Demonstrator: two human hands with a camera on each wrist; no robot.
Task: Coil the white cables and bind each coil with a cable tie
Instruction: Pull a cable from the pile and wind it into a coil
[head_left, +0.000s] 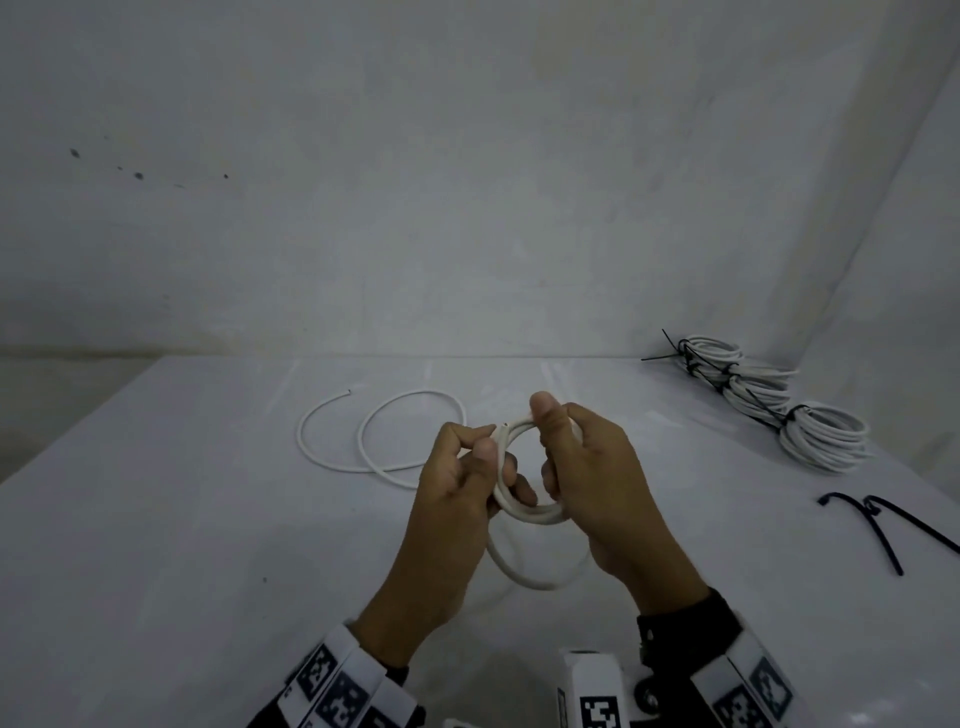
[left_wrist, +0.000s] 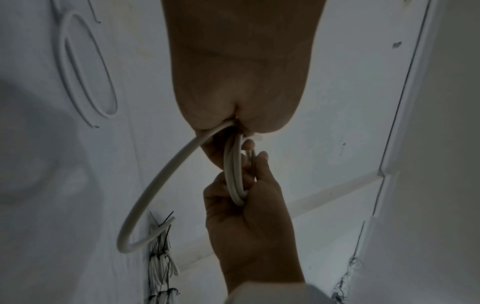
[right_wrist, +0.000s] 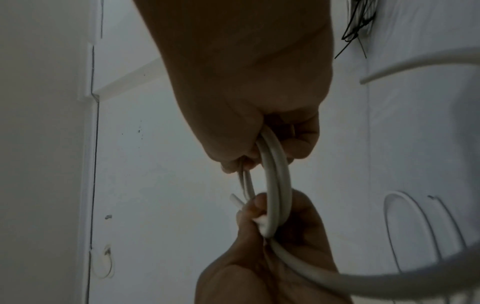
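A white cloth-covered table (head_left: 156, 519) fills the lower half of the head view, meeting a pale wall at mid-frame. At the right edge lie bound coils of white cable (head_left: 826, 436), cinched with black ties, in a row running from upper left to lower right. Below them, at the right margin, lie loose black plastic cable ties (head_left: 883, 525). At centre, both hands hold up a small coil of round white cable (head_left: 524, 506), its ring facing the head camera. The left hand (head_left: 457, 499) pinches the coil's left side between thumb and curled fingers, the cut cable end (head_left: 501, 429) pointing toward the upper left. The right hand (head_left: 592, 483) curls round the coil's right side, thumb up. The cable's free length (head_left: 395, 441) trails in two loops across the table at centre-left, ending in a tip pointing right.
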